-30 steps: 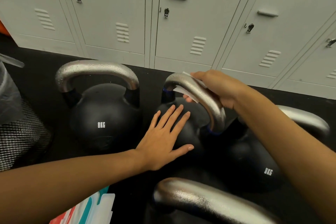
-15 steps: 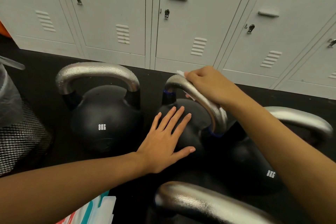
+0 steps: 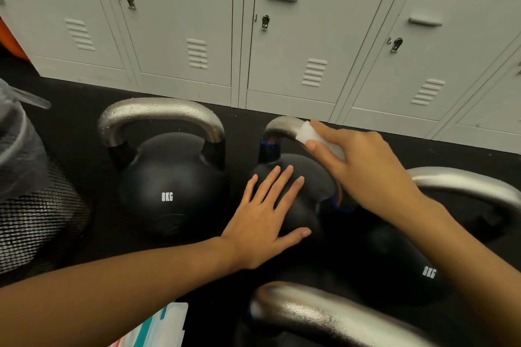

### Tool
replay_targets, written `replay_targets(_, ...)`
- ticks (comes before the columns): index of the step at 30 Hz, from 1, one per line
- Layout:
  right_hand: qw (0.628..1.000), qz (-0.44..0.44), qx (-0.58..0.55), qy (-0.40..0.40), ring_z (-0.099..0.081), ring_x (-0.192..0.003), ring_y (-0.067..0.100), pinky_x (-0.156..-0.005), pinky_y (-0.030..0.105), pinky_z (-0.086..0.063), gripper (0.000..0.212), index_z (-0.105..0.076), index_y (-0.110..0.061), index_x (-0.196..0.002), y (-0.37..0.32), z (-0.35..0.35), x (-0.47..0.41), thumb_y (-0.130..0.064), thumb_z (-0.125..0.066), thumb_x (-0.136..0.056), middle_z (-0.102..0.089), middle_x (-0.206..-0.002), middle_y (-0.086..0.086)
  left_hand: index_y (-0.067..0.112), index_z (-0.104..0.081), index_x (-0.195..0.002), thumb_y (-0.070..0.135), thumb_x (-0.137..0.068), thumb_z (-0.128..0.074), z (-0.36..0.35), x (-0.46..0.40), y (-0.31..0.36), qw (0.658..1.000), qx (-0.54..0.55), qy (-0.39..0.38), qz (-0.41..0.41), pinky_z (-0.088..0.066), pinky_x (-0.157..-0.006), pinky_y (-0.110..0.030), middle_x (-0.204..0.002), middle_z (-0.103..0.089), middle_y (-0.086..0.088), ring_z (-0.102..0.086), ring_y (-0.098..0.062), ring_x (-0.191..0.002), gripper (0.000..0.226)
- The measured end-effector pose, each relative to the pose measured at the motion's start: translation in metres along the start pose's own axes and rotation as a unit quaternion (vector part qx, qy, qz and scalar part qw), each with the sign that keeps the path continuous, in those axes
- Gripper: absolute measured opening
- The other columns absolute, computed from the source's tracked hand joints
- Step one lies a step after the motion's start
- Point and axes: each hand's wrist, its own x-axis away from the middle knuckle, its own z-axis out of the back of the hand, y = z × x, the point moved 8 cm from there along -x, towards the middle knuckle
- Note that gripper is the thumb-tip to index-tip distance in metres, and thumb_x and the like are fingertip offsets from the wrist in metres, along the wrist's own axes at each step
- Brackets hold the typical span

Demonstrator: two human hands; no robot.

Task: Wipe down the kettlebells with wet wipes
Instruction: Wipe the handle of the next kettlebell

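Slid up the handle (image 3: 284,127), right hand (image 3: 366,166) grips wipe (image 3: 313,135); left hand (image 3: 265,220) flat on kettlebell (image 3: 307,177)

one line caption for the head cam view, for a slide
Right hand rubs a wet wipe along a kettlebell's handle while the left hand steadies its body.

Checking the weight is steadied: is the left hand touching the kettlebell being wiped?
Touching. Head view shows the left hand lying flat, fingers spread, on the kettlebell.
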Motion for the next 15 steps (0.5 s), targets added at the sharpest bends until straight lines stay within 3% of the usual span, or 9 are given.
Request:
replay_targets(9, 0.985, 0.094, 0.146, 0.022, -0.062, -0.103, 0.029, -0.08, 0.039, -0.052, 0.046, -0.041, -0.022, -0.147, -0.027, -0.016, -0.026, -0.037, -0.041, -0.104, -0.063, -0.124, 0.005, 0.028, 0.013, -0.15, 0.07, -0.092, -0.023, -0.001, 0.001, 0.0, 1.0, -0.003, -0.027, 0.005, 0.003, -0.119, -0.048, -0.159, 0.018, 0.002, 0.024, -0.013, -0.144, 0.08)
replay_targets(13, 0.969, 0.144, 0.184, 0.085, -0.066, -0.079, 0.037, -0.06, 0.039, -0.055, 0.039, -0.062, -0.014, -0.13, -0.02, -0.01, -0.003, -0.024, -0.066, -0.093, -0.07, -0.111, 0.011, 0.029, 0.017, -0.148, 0.07, -0.092, -0.022, 0.0, 0.0, 0.0, 1.0, -0.004, -0.03, 0.002, 0.004, -0.119, -0.047, -0.159, 0.019, 0.003, 0.025, -0.013, -0.143, 0.08)
replay_targets(15, 0.969, 0.146, 0.158, 0.122, -0.069, -0.079, 0.038, -0.058, 0.042, -0.057, 0.041, -0.066, -0.014, -0.126, -0.013, -0.002, 0.009, -0.021, -0.074, -0.087, -0.072, -0.111, 0.011, 0.03, 0.017, -0.148, 0.07, -0.092, -0.022, 0.0, 0.001, 0.001, 0.999, -0.003, -0.034, 0.001, 0.005, -0.119, -0.047, -0.159, 0.02, 0.003, 0.025, -0.013, -0.143, 0.08)
